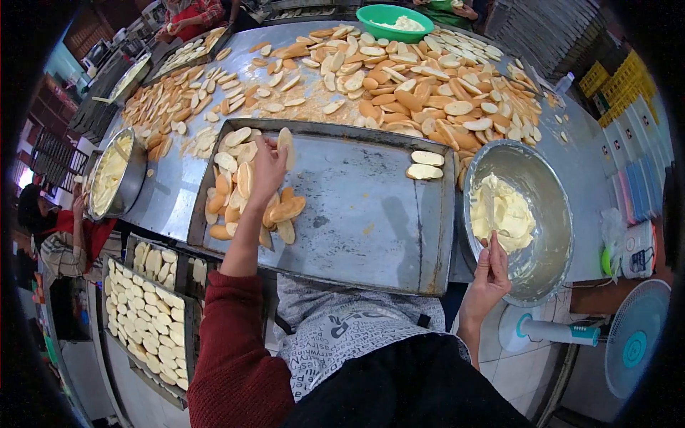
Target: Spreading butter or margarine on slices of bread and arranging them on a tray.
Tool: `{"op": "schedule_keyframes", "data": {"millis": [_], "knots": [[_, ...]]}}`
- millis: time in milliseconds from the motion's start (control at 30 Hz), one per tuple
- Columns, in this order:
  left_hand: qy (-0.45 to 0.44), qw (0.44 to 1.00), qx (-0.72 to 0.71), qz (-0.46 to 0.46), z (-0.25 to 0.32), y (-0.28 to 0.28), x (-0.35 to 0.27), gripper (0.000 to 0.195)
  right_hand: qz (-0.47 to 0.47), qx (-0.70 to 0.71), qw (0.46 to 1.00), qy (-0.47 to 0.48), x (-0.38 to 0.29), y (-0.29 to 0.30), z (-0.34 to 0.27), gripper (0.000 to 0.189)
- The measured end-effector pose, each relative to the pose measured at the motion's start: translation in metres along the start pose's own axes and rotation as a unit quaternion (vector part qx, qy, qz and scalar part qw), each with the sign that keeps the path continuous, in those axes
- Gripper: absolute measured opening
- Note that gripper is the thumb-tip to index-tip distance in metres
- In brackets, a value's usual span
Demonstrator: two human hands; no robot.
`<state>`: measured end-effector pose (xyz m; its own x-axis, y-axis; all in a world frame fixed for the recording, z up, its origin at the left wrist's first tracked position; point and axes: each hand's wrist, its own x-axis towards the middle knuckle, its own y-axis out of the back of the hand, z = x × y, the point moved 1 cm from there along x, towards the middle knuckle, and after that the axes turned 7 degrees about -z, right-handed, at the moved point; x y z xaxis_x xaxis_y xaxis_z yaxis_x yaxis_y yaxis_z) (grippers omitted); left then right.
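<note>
A slice of bread (286,148) is pinched upright in my left hand (269,166), over the left part of a metal baking tray (348,214). Below that hand lies a loose heap of bread slices (230,198), some crust up, some cut face up. My right hand (492,273) grips the handle of a spreading knife (489,203). Its blade rests in pale yellow cream (505,211) inside a large steel bowl (551,251) at the tray's right. Two cream-coated slices (426,165) lie side by side in the tray's upper right corner.
Behind the tray spreads a big pile of bread slices (412,96) with a green basin (396,32) beyond. Another cream bowl (115,174) stands left, near a co-worker (75,235). Racked trays of coated slices (147,321) are at lower left; a fan (634,342) is at right.
</note>
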<state>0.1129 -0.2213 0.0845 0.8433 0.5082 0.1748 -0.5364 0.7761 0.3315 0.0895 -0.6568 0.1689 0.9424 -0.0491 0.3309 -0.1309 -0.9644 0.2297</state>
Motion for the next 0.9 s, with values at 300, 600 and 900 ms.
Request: {"op": "schedule_keyframes", "data": {"millis": [300, 600, 900], "knots": [[0.194, 0.871, -0.431, -0.131, 0.066, -0.059, -0.030, 0.033, -0.031, 0.025, 0.998, -0.046, -0.006, -0.003, 0.005, 0.030], [0.159, 0.866, -0.429, -0.203, 0.104, -0.089, -0.064, 0.032, -0.110, 0.147, 0.970, -0.161, -0.010, -0.010, 0.007, 0.031], [0.236, 0.766, -0.548, -0.240, 0.130, -0.105, -0.090, 0.042, -0.213, 0.260, 0.921, -0.197, -0.011, -0.023, 0.002, 0.033]]}}
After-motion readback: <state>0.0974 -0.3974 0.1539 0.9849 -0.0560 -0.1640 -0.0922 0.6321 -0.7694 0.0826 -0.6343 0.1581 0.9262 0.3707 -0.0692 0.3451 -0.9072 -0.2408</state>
